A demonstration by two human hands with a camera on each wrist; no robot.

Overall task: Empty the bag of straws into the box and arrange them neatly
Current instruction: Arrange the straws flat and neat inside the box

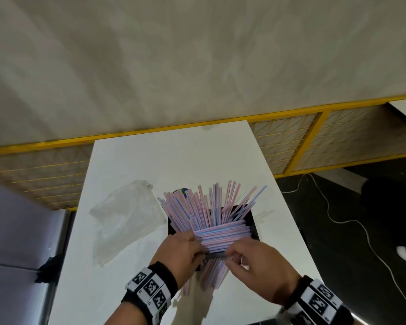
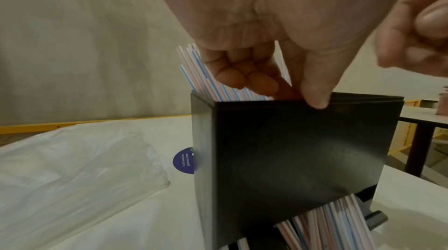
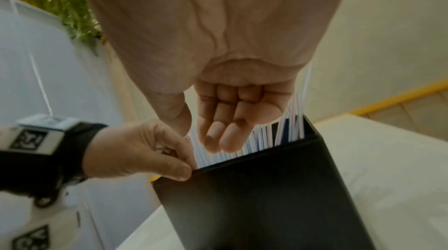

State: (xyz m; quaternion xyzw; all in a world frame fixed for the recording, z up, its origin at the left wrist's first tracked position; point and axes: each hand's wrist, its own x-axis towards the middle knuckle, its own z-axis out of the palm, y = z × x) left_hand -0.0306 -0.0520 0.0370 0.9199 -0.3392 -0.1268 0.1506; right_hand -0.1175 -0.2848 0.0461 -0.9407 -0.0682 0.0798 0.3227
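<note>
- The left hand [image 1: 182,250] and right hand [image 1: 258,263] are covering the near rim of the black box [image 1: 253,221]; its near wall is not showing in the head view.
- The straws [image 1: 209,212] are hiding the box's interior and floor.
- The box is masking most of a round purple sticker [image 2: 184,162]; its small print is only partly legible.
- The left wrist view's bottom edge is cutting off the straws lying below the box.
- The clear plastic bag [image 1: 124,219] is running off the left wrist view's left edge.
- Whether the right hand's fingers [image 3: 225,135] are touching the straws cannot be told.
</note>
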